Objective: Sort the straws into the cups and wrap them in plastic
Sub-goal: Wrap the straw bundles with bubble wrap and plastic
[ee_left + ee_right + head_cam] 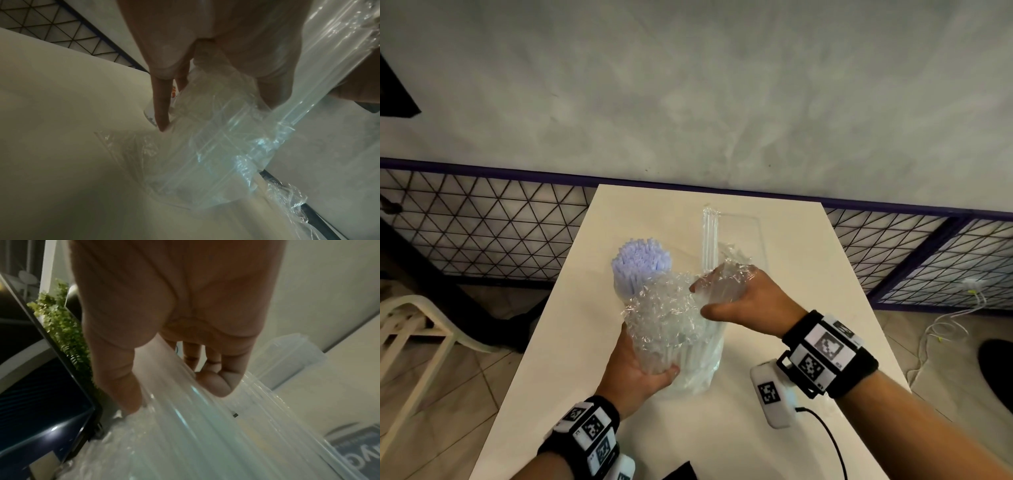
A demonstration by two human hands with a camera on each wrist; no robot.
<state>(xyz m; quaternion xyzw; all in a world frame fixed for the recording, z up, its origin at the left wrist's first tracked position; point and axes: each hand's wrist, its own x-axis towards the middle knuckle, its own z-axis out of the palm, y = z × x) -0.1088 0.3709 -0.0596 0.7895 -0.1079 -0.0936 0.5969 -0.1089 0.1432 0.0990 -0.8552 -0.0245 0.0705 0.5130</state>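
Observation:
A cup of straws (681,356) stands at the middle of the white table (571,342), covered in crinkled clear plastic wrap (664,308). My left hand (640,370) grips its lower side from the left. My right hand (726,298) holds a bunched end of the wrap (185,426) above the cup's right top. Behind and to the left stands a second cup packed with pale purple-white straws (642,265), uncovered. In the left wrist view my fingers (162,113) press the wrapped cup (205,146).
A clear plastic sleeve with a few transparent straws (710,240) lies at the table's far side. A wire-mesh fence (482,226) runs behind the table. A white chair (414,325) stands at the left, cables (941,329) lie on the floor at the right.

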